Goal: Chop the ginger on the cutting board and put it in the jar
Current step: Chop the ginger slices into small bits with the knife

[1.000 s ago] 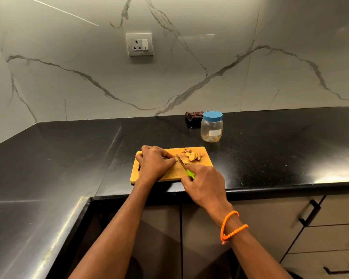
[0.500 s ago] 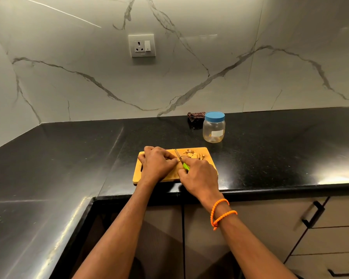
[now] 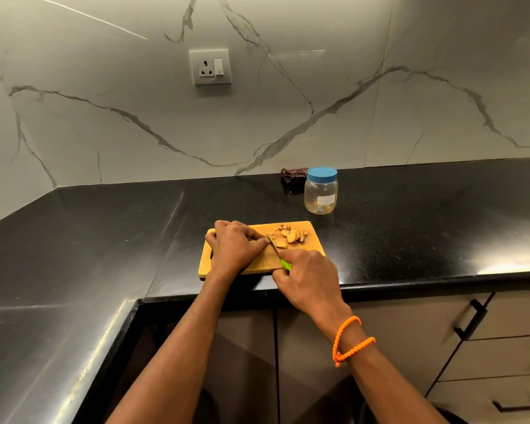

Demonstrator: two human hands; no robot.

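The ginger (image 3: 259,239) is pinned on the board (image 3: 314,244) under the curled left hand (image 3: 234,247) for steadiness; the knife (image 3: 276,250) is gripped by the right hand (image 3: 308,278), blade beside the slices (image 3: 291,235). The jar (image 3: 321,191) is kept capped behind.

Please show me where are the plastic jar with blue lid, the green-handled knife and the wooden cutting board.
clear plastic jar with blue lid (image 3: 321,195), head view, clear body
green-handled knife (image 3: 285,264), head view, handle
wooden cutting board (image 3: 314,244), head view, bare right edge
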